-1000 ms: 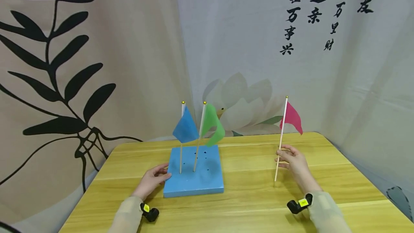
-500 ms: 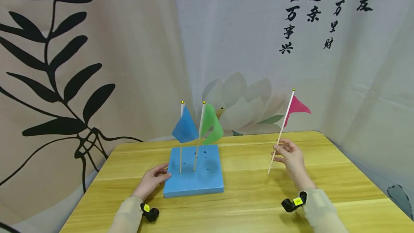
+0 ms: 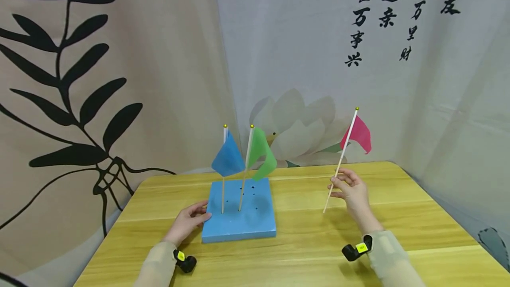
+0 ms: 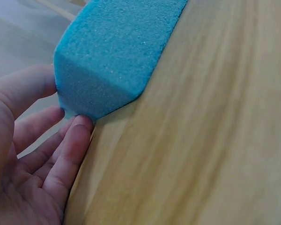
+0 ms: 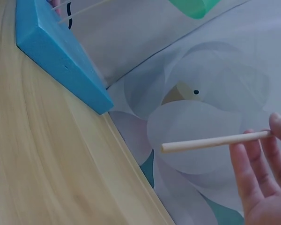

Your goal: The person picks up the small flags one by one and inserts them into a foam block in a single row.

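In the head view a blue foam board (image 3: 239, 229) with small holes lies on the table. A blue flag (image 3: 229, 158) and a green flag (image 3: 264, 158) stand in it on thin sticks, the green one leaning slightly. My left hand (image 3: 189, 221) holds the board's left edge; in the left wrist view its fingers (image 4: 75, 145) touch the foam corner (image 4: 98, 93) near the tabletop. To the right of the board, my right hand (image 3: 352, 194) pinches the stick of a pink flag (image 3: 360, 134), tilted with its top to the right. The stick's bare lower end (image 5: 201, 143) shows in the right wrist view.
The wooden table (image 3: 303, 251) reaches back to a cloth backdrop (image 3: 279, 34) printed with a plant, a flower and writing. Both wrists wear a small black camera, such as the right camera (image 3: 357, 249). Open tabletop lies between the board and my right hand.
My right hand has moved left and slightly up with the pink flag, whose stick has gone from nearly upright to tilted. My left hand and the board stay where they were.
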`<state>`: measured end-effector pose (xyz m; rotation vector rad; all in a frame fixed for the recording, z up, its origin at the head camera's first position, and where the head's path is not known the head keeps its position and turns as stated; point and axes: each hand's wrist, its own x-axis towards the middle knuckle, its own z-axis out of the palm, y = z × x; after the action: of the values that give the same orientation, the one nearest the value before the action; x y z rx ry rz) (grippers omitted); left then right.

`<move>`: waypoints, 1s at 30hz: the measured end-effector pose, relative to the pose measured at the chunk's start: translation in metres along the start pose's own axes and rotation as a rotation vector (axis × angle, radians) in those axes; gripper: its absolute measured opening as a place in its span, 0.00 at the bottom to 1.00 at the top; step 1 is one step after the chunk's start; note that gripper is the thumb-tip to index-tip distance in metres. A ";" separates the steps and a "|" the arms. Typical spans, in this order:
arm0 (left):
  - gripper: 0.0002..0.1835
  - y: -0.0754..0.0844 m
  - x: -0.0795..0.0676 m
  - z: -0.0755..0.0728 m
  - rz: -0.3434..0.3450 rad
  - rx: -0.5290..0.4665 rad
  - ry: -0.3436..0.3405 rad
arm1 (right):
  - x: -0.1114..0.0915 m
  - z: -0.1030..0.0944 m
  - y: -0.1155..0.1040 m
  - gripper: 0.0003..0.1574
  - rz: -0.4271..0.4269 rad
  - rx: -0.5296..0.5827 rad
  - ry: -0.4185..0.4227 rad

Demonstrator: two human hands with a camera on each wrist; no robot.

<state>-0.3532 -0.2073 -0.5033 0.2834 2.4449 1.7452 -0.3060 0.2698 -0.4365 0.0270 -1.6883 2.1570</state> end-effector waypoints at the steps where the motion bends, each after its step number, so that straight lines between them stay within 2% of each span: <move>1: 0.32 0.000 0.000 0.000 0.004 0.000 -0.001 | 0.000 0.001 0.000 0.13 -0.006 -0.002 -0.003; 11: 0.32 -0.001 0.000 0.000 0.007 0.007 -0.006 | 0.001 0.013 0.003 0.13 -0.058 -0.049 -0.036; 21: 0.31 -0.003 0.002 0.002 -0.006 -0.019 0.012 | 0.003 0.032 0.005 0.15 -0.076 -0.074 0.002; 30: 0.32 -0.001 0.000 0.000 0.013 -0.014 -0.008 | 0.003 0.054 0.013 0.16 -0.108 -0.102 -0.038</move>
<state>-0.3533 -0.2078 -0.5039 0.3053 2.4297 1.7629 -0.3249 0.2177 -0.4336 0.1293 -1.7739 2.0017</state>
